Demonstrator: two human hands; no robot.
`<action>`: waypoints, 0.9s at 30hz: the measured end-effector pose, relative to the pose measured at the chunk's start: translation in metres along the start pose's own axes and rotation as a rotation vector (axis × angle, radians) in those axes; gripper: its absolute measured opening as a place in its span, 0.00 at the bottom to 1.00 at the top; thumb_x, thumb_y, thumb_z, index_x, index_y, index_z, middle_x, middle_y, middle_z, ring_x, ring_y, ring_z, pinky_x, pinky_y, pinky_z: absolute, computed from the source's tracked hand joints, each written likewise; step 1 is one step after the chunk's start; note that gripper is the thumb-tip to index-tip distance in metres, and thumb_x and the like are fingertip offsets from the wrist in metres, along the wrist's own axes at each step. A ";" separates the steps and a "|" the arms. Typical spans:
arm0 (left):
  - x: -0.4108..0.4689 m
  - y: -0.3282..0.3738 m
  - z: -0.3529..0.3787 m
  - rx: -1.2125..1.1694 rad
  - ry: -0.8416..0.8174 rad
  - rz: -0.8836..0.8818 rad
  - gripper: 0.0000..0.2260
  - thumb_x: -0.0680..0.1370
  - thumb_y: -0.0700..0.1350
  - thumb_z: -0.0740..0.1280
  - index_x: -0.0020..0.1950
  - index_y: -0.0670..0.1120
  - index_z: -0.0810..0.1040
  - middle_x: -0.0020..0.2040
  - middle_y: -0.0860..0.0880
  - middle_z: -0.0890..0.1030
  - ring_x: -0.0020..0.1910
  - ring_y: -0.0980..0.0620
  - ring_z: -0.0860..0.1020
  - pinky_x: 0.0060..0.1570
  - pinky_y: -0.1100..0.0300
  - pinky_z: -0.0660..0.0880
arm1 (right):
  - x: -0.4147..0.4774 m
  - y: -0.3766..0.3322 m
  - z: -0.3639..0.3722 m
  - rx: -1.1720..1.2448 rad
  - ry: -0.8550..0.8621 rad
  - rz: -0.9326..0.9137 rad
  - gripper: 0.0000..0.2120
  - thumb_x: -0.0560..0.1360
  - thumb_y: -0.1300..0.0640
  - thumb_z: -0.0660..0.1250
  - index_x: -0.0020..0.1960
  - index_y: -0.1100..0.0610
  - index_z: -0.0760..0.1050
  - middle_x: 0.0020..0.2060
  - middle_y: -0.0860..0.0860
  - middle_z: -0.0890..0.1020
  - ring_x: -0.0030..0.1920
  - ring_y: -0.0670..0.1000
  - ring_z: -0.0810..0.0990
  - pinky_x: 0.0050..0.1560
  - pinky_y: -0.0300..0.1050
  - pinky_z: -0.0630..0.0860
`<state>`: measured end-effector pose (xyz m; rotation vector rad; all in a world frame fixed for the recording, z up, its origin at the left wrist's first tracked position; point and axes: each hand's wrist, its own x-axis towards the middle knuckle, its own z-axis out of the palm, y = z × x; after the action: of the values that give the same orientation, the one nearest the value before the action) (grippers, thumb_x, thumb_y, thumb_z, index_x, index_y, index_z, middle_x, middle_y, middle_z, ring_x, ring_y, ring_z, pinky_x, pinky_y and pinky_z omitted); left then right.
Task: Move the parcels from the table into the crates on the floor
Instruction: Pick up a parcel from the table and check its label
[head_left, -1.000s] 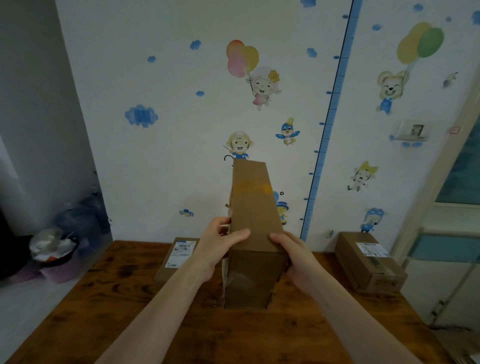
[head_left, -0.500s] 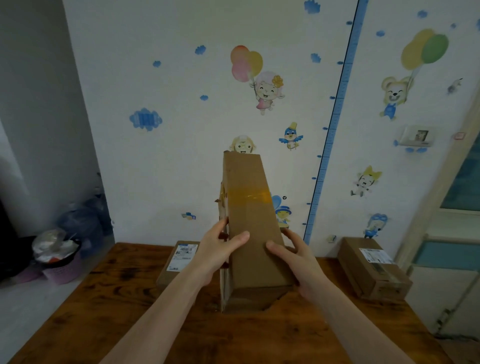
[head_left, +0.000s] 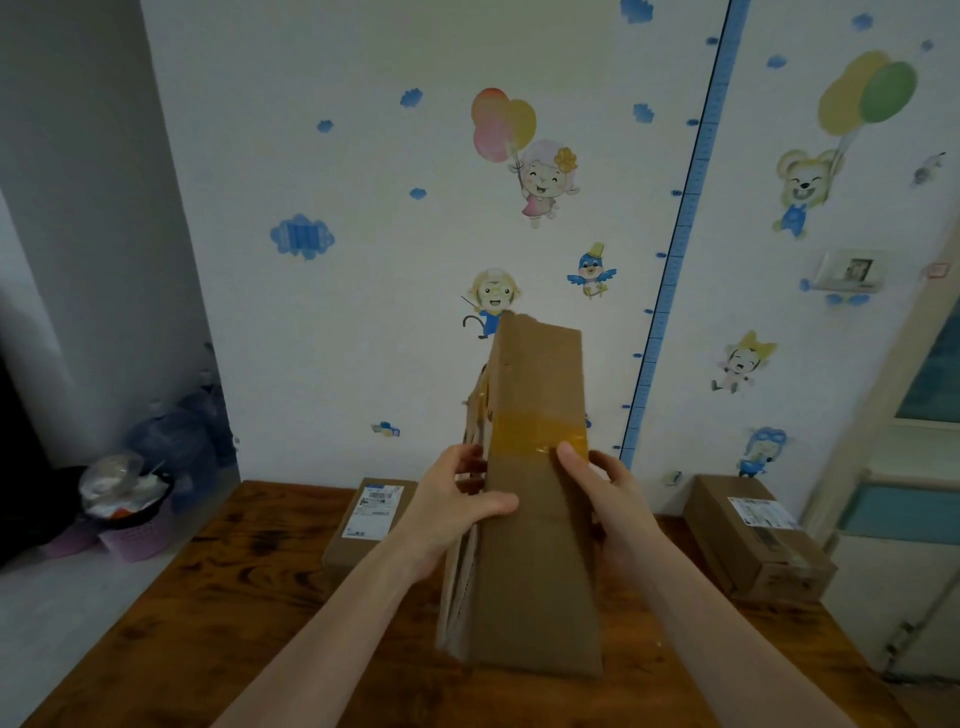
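A long brown cardboard parcel (head_left: 535, 545) with a band of yellow tape stands on end in front of me, above the wooden table (head_left: 208, 623). My left hand (head_left: 457, 514) grips its left side and my right hand (head_left: 608, 499) grips its right side. Two more parcels lie on the table: one with a white label (head_left: 369, 514) behind my left hand, partly hidden, and one at the far right (head_left: 753, 540). No crate is in view.
The table stands against a wall with cartoon stickers and a blue height chart (head_left: 675, 260). On the floor to the left sit a purple basket (head_left: 130, 530) full of rubbish and dark bags. A door frame (head_left: 893, 415) is at the right.
The parcel has come nearer to me and tilted, its lower end now closer to the table's front. My hands have shifted higher along its sides. The view has moved slightly.
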<state>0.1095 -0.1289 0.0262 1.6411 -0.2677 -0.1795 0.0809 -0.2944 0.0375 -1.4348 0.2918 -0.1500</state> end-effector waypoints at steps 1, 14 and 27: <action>0.001 0.001 0.002 0.035 -0.015 0.025 0.27 0.70 0.50 0.75 0.62 0.59 0.64 0.58 0.55 0.73 0.57 0.54 0.74 0.54 0.57 0.76 | 0.000 -0.002 -0.001 -0.020 -0.014 -0.012 0.27 0.71 0.45 0.70 0.66 0.52 0.67 0.52 0.49 0.75 0.48 0.48 0.75 0.44 0.44 0.73; 0.007 0.011 0.008 0.021 0.055 0.056 0.28 0.67 0.55 0.75 0.62 0.52 0.68 0.62 0.53 0.74 0.60 0.52 0.74 0.59 0.51 0.75 | 0.003 -0.001 0.001 -0.131 -0.026 -0.148 0.26 0.69 0.44 0.71 0.62 0.50 0.67 0.51 0.45 0.76 0.51 0.47 0.75 0.54 0.49 0.75; 0.003 0.021 0.002 0.114 0.015 0.258 0.26 0.74 0.42 0.71 0.68 0.53 0.65 0.58 0.63 0.71 0.61 0.61 0.70 0.49 0.70 0.74 | 0.002 -0.020 0.003 0.074 -0.126 -0.119 0.35 0.67 0.36 0.62 0.70 0.49 0.64 0.62 0.47 0.72 0.65 0.55 0.69 0.64 0.62 0.69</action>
<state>0.1108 -0.1332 0.0473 1.7023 -0.4818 0.0449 0.0853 -0.2944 0.0570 -1.3817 0.0965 -0.1645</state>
